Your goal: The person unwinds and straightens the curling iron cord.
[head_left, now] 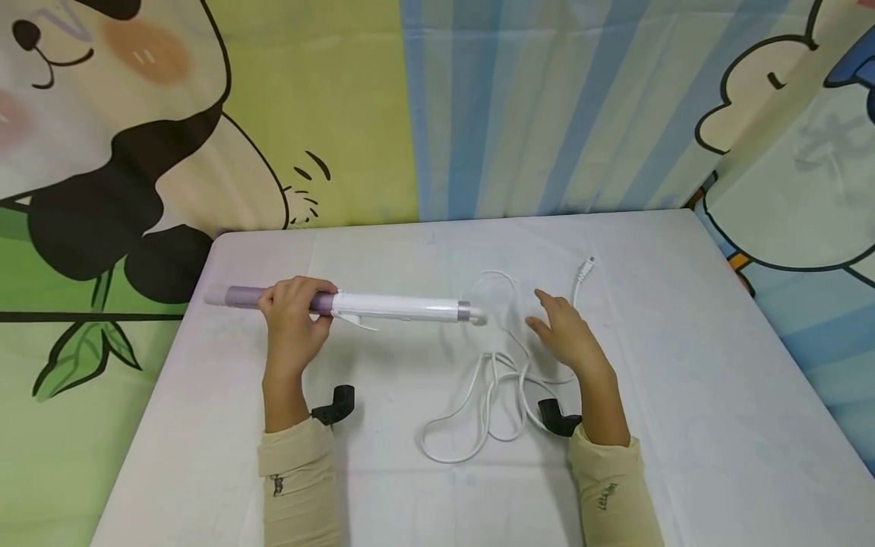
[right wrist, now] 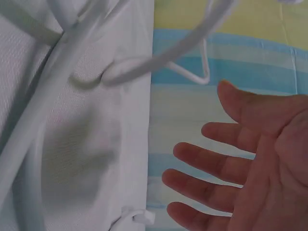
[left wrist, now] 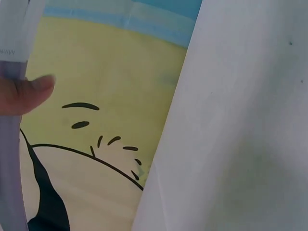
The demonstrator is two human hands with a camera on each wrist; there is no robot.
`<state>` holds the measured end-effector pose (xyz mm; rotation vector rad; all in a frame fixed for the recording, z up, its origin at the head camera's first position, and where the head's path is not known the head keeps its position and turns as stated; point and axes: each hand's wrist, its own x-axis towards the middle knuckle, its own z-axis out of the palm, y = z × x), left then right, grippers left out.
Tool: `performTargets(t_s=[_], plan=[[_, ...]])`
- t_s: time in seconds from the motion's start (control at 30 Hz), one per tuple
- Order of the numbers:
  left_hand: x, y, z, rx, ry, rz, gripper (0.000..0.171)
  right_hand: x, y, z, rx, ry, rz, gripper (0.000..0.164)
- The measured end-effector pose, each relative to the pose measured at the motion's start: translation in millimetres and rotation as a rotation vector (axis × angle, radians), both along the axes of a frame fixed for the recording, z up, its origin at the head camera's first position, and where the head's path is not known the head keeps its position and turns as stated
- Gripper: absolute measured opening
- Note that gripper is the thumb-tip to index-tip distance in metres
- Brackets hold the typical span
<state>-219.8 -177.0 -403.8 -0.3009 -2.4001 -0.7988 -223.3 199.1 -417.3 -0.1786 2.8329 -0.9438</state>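
Observation:
My left hand (head_left: pixel 294 315) grips a long purple-and-white hair curling iron (head_left: pixel 399 306) and holds it level over the left half of the table. A small lever (head_left: pixel 355 323) sticks out below its white part. In the left wrist view the thumb (left wrist: pixel 33 94) lies across the purple part, near small lettering that is too unclear to read. A white cord (head_left: pixel 485 410) lies in loose loops on the table. My right hand (head_left: pixel 563 334) is beside the cord with fingers spread, touching nothing. In the right wrist view its fingers (right wrist: pixel 211 161) are extended and apart.
The cord's white plug (head_left: pixel 585 267) lies toward the back right of the white-covered table (head_left: pixel 718 380). Behind the table hangs a cartoon-printed curtain (head_left: pixel 328 114). A black wrist mount (head_left: pixel 335 405) juts from the left wrist, another mount (head_left: pixel 557 418) from the right.

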Motion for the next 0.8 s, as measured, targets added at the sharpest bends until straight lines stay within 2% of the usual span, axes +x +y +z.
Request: performTargets(t_s=[0.1,0.23,0.37,0.63,0.8], plan=[[0.4,-4,-2.7,0.009,-0.030,0.124,0.033,2.0,-1,3.4,0.052,-0.078,0.060,0.060],[-2.2,-9,-8.9,0.061,-0.074,0.206,0.032,4.9,-1,9.3,0.045,-0.068,0.064,0.061],[-8.5,-11,-19.5,0.083,-0.145,0.229,0.032,5.9,-1,10.2,0.039,-0.072,0.081,0.061],[-19.5,-12,-44.3,0.018,-0.263,0.264,0.031,5.3,-2,7.0,0.037,-0.076,0.107,0.059],[-22.1,-13,-58.2,-0.009,-0.342,0.251,0.030,3.7,-2,6.4,0.039,-0.084,0.123,0.058]])
